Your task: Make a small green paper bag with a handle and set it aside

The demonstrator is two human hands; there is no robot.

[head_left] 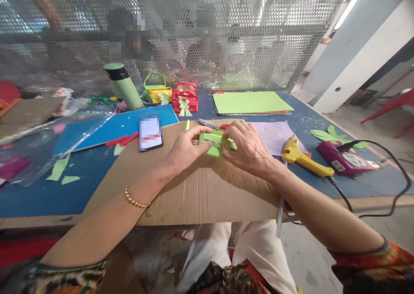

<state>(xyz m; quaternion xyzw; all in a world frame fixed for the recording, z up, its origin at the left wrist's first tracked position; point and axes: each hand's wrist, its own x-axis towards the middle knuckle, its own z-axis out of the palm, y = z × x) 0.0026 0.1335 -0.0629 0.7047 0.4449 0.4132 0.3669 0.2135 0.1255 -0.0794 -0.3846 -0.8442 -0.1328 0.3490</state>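
Note:
A small light-green folded paper box [213, 149] is between my hands, just over a sheet of brown cardboard [200, 194]. Its left end is pinched between the thumb and fingers of my left hand [189, 149]. My right hand [247, 145] grips the right side, its curled fingers hiding part of the paper. Behind the box lie scissors [208, 124] with orange handles, partly covered by my right hand. A yellow glue gun [304, 159] rests to the right of my right hand, a clear glue stick jutting from its back end.
Small red paper bags [185, 102] and a yellow one [161, 95] stand at the back, beside a green bottle [124, 84]. Green paper sheets [254, 102] lie behind my hands. A phone [151, 132] is at left. A purple power strip [347, 158] with a black cord sits at right.

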